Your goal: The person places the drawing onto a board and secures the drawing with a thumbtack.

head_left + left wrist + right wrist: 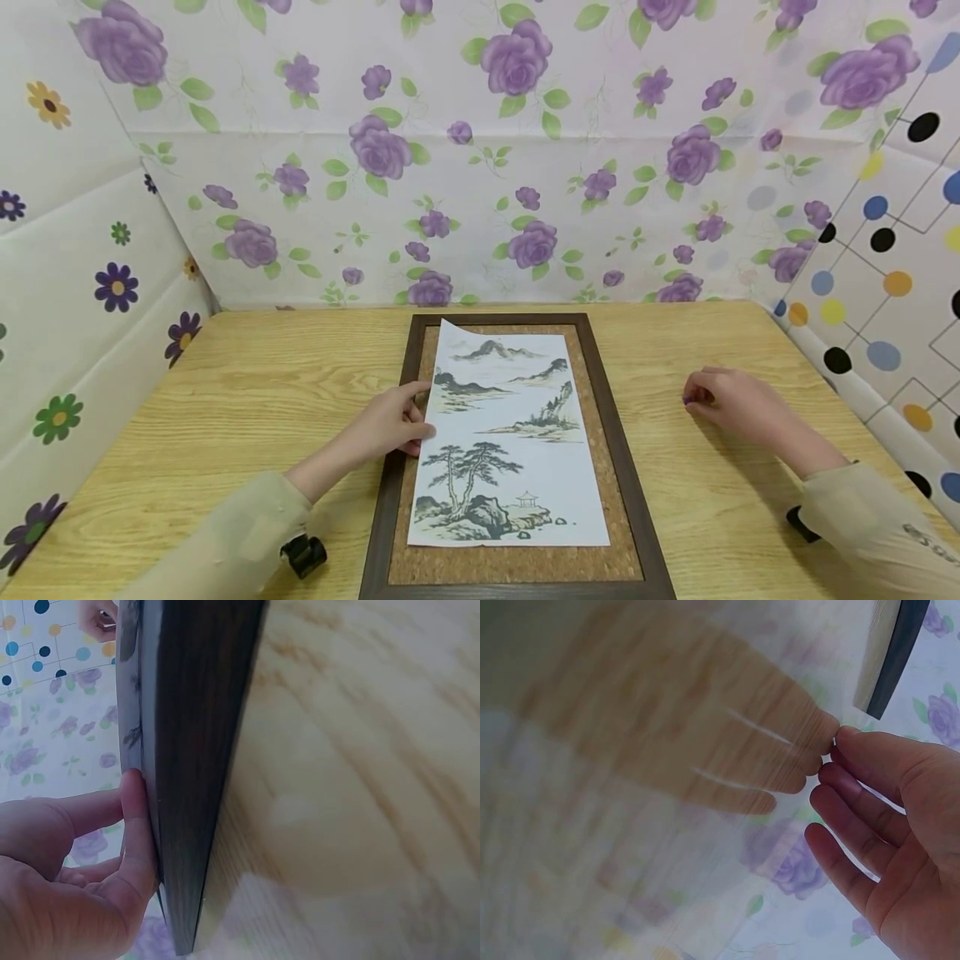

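A sheet of paper [506,467] printed with an ink landscape lies on a cork board [517,569] with a dark brown wooden frame [618,450]. The sheet's top left corner curls up. My left hand [393,423] pinches the sheet's left edge, thumb on top, reaching over the frame's left side. The left wrist view shows the fingertips [133,787] right at the edge of the sheet, beside the frame. To the right of the board, my right hand [727,400] pinches a small purple thing [687,401], mostly hidden by the fingers; I cannot tell its kind.
The board rests on a wood-grain table [300,367]. A wall covering with purple roses [517,58] rises behind it. Flowered sheeting [116,287] stands on the left and dotted sheeting [896,283] on the right.
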The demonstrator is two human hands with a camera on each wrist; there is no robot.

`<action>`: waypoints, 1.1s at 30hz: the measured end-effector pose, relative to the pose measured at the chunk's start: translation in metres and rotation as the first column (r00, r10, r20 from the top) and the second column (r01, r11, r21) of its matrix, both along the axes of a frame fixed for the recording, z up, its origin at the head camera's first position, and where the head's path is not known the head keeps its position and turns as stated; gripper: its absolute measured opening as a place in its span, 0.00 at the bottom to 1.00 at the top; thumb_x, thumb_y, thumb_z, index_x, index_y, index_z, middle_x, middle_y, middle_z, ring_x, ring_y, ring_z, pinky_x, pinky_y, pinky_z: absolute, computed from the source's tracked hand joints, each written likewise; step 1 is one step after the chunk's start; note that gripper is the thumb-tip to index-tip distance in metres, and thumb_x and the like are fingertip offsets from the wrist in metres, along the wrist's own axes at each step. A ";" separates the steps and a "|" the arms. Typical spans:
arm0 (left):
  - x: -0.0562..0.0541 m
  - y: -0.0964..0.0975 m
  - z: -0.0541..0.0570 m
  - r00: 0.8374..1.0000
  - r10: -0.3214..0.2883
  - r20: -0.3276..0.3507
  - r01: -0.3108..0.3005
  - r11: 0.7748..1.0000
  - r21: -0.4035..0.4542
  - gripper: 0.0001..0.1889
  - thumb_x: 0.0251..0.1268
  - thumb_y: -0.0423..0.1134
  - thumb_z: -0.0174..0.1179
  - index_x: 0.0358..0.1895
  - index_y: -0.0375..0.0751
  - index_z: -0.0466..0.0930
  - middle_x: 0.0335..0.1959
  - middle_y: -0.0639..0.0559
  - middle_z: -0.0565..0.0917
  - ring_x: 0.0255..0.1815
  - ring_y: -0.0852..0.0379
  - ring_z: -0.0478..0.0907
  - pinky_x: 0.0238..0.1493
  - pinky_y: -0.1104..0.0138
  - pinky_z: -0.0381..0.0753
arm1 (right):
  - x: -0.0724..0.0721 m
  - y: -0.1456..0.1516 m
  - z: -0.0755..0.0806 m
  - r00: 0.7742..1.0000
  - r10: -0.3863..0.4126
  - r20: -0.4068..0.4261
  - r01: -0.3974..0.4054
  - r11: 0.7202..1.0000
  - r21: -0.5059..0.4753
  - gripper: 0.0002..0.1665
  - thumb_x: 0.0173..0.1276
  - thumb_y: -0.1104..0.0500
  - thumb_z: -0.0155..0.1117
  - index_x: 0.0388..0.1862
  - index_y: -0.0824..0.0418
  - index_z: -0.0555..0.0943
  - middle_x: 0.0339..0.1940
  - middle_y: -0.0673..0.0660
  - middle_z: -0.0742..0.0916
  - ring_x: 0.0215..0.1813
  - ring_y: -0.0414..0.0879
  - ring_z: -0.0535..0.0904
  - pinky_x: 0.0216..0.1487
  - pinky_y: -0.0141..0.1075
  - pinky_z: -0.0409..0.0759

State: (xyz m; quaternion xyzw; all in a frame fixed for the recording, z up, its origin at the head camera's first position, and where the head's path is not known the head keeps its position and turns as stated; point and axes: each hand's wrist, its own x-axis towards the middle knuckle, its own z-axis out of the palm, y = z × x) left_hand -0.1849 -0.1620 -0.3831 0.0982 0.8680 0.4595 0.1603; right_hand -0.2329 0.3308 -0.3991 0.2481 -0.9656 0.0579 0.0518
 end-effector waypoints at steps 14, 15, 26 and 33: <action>-0.002 -0.001 0.003 0.999 -0.040 0.032 0.040 0.999 0.007 0.39 0.64 0.27 0.62 0.76 0.30 0.55 0.30 0.42 0.81 0.22 0.59 0.80 0.30 0.64 0.87 | -0.001 0.000 -0.001 1.000 0.007 -0.005 -0.007 1.000 -0.012 0.07 0.62 0.62 0.71 0.31 0.50 0.82 0.27 0.43 0.80 0.29 0.33 0.72 0.28 0.31 0.73; -0.003 -0.001 0.003 0.999 -0.040 0.033 0.040 0.999 0.005 0.39 0.63 0.27 0.62 0.76 0.30 0.55 0.30 0.42 0.81 0.22 0.59 0.80 0.30 0.64 0.87 | -0.001 0.000 -0.001 1.000 0.007 -0.004 -0.007 1.000 -0.014 0.07 0.62 0.62 0.71 0.31 0.50 0.82 0.27 0.43 0.80 0.29 0.33 0.72 0.28 0.31 0.73; 0.002 0.000 0.000 0.999 0.005 -0.050 -0.008 0.999 -0.047 0.38 0.62 0.30 0.65 0.74 0.29 0.58 0.31 0.45 0.82 0.23 0.59 0.81 0.30 0.65 0.86 | -0.001 0.001 -0.001 0.999 0.030 -0.023 -0.031 0.999 -0.013 0.08 0.62 0.63 0.71 0.31 0.50 0.82 0.27 0.43 0.81 0.28 0.32 0.71 0.28 0.30 0.73; 0.006 0.001 -0.001 0.995 0.040 -0.087 -0.044 0.998 -0.047 0.36 0.61 0.28 0.64 0.73 0.29 0.61 0.35 0.44 0.80 0.23 0.59 0.80 0.29 0.65 0.85 | -0.002 0.001 -0.001 0.999 0.030 -0.029 -0.030 0.999 -0.015 0.08 0.61 0.63 0.71 0.31 0.49 0.82 0.27 0.43 0.80 0.28 0.32 0.71 0.28 0.30 0.72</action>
